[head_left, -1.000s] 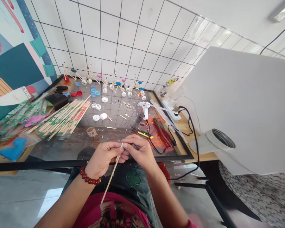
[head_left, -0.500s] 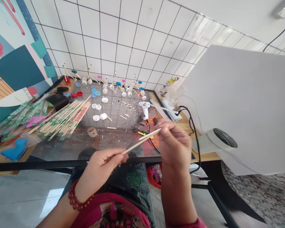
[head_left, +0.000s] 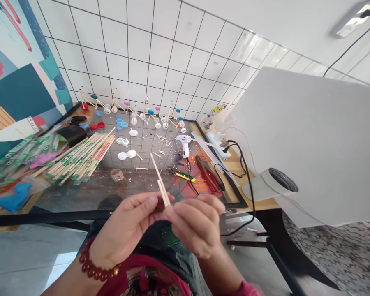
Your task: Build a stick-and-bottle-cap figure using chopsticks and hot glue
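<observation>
While my right hand (head_left: 199, 222) pinches two wooden sticks (head_left: 159, 176) above the table's near edge (head_left: 49, 216), my left hand (head_left: 123, 226) is close beside them; whether it also grips, I cannot tell. Farther lie a yellow cutter (head_left: 185, 177), then a white glue gun (head_left: 184, 144), and behind everything stands the tiled wall (head_left: 142, 51).

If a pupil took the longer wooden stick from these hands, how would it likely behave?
The longer stick would probably be stiff, since it juts straight past the right hand. Its slenderness suggests little weight, and that it might snap if bent hard.
</observation>
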Tool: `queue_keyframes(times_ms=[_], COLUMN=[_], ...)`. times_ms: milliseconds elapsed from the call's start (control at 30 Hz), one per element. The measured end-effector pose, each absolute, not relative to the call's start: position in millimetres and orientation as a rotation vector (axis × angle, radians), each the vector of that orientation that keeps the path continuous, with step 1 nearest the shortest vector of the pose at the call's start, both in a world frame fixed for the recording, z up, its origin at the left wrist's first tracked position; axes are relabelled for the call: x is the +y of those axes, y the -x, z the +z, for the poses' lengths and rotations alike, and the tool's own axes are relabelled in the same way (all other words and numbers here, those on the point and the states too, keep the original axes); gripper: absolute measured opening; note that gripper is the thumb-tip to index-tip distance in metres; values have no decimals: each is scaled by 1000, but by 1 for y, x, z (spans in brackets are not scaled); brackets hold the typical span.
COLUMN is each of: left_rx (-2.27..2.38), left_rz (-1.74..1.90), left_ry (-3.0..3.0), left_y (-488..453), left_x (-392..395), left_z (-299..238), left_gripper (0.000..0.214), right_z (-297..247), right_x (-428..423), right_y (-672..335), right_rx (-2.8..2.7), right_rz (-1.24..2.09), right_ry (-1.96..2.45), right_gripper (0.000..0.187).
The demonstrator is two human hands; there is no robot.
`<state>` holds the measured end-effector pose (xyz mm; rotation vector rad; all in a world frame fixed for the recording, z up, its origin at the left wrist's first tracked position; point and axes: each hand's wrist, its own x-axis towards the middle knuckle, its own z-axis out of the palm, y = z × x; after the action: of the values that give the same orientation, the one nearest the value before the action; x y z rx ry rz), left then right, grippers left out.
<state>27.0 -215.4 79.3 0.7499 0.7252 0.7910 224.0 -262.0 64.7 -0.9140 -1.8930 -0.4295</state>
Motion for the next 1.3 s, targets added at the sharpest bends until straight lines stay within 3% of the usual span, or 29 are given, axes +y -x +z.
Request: queue_keyframes(times_ms=[100,233,333,433,533,600,767,1300], left_rx=[622,679,721,796,865,885,893,863], left_rz=[725,678,712,794,817,824,785,747], left_ry=[-540,-380,-370,-419,-529,-623,-776,-806], left_y=[-34,-38,-43,-48,-47,-43,-33,-30], left_x=[-208,-198,-188,-171,-149,-134,-102,-83], left_z=[82,80,76,72,67,62,50,31], left_gripper=[24,6,6,13,10,1,10,11], right_z=[47,31,27,27,25,19,-3,24], right_x=[-253,-245,-237,-230,-228,-230,-238,-196], right_y=[-229,-234,-235,-252,-303,-350,-435,-419], right_rx=[-2087,-2263,-2225,-2073,-1782,-1634,-1360,-1711], right_rz=[-242,-12,9,-228,-457,-427,-122,-28], right_ry=[861,1044,1019,1018,1391,1669,2257,2810], right_gripper=[40,28,28,22,11,22,30,25])
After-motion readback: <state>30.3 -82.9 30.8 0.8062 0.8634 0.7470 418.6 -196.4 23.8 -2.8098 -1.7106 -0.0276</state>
